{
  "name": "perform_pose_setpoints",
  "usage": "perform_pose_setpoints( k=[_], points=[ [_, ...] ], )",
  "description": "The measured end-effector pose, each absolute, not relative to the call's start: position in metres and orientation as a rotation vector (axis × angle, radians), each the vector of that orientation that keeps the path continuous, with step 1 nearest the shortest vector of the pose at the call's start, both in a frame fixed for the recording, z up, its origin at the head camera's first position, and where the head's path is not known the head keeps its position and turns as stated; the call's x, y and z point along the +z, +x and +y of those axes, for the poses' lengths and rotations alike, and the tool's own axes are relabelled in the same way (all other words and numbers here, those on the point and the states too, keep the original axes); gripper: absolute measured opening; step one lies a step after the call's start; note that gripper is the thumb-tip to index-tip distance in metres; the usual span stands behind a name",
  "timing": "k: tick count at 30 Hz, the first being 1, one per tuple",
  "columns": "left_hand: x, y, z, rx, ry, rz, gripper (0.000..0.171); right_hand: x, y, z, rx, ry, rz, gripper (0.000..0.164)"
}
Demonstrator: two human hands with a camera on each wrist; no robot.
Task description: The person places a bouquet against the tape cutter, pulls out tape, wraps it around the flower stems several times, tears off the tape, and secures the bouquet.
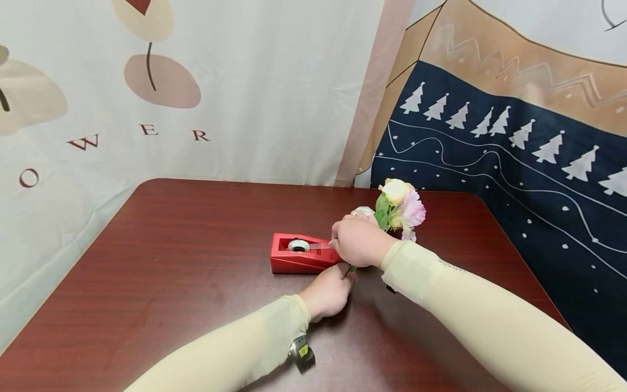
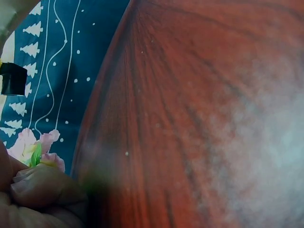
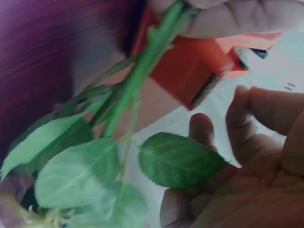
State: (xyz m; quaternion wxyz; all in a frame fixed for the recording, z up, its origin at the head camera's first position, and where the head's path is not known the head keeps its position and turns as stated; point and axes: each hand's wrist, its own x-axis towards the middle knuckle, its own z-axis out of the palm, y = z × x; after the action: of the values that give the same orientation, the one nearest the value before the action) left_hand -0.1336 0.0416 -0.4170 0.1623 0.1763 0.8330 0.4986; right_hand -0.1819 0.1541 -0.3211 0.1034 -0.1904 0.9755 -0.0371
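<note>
My left hand (image 1: pixel 329 293) grips the green stems (image 3: pixel 137 80) of a small flower bunch near their lower end. A cream bloom (image 1: pixel 395 190) and a pink bloom (image 1: pixel 412 209) lean toward the far right. Green leaves (image 3: pixel 175 160) hang beside my right hand (image 1: pixel 362 239), which is above the stems. Its thumb and finger pinch a clear strip of tape (image 1: pixel 319 246) running from the roll (image 1: pixel 299 245) in a red tape dispenser (image 1: pixel 296 265). The dispenser's right end is hidden behind my hands in the head view.
The dark red wooden table (image 1: pixel 196 305) reaches back to a pale printed curtain (image 1: pixel 274 98). To the right hangs a navy cloth (image 1: pixel 548 179) with white trees. A small dark device (image 1: pixel 302 353) is strapped at the left wrist.
</note>
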Motion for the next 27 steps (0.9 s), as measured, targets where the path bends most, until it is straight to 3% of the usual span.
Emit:
perform_pose_setpoints(
  k=[13, 27],
  points=[
    [-0.417, -0.132, 0.043, 1.408, 0.493, 2.403, 0.015, -0.314, -0.185, 0.146, 0.034, -0.373, 2.796, 0.023],
    [-0.419, -0.133, 0.041, 1.416, 0.463, 2.382, 0.020, -0.314, -0.195, 0.169, -0.324, -0.411, 2.688, 0.020]
  ],
)
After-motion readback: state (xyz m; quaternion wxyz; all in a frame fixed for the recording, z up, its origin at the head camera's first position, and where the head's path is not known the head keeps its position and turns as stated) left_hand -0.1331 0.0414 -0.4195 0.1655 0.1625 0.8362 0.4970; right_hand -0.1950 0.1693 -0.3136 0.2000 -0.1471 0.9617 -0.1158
